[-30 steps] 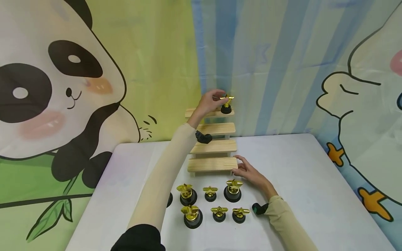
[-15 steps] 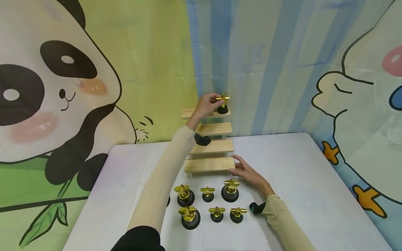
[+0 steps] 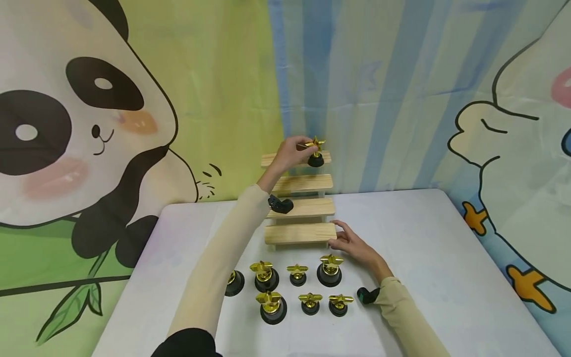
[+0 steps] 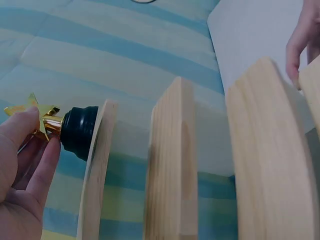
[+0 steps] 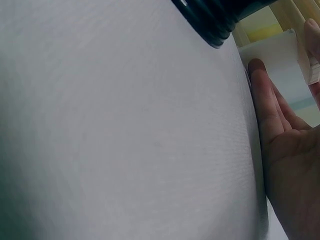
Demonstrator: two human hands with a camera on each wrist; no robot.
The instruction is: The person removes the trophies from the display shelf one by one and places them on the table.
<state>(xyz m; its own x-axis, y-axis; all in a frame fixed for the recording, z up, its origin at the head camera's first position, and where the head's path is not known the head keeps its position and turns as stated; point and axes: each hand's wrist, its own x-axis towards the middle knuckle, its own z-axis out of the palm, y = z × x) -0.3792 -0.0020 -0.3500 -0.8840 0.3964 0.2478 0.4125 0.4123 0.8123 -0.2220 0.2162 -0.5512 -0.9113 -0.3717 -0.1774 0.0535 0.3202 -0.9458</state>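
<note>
My left hand point(image 3: 289, 152) pinches the gold star of a small star trophy point(image 3: 315, 159) between thumb and fingers. The trophy is upright, its black base at the right end of the top step point(image 4: 97, 170) of a wooden stepped stand point(image 3: 301, 233). In the left wrist view, that base point(image 4: 80, 131) meets the step's surface. Down at the right end of the lowest step, my right hand point(image 3: 354, 248) holds the stand's corner, thumb and fingers around it. The right wrist view shows the fingers point(image 5: 267, 100) low beside the stand, close to the tabletop.
Several more star trophies stand in front of the stand, among them a large one point(image 3: 330, 272) near my right hand and one point(image 3: 235, 283) partly behind my left sleeve. They share a white table point(image 3: 401, 223). A printed curtain point(image 3: 392, 99) hangs behind.
My left hand and the trophy have come slightly down and toward the front of the top step. My left forearm has shifted left, uncovering more of the leftmost trophy. The right hand stays put.
</note>
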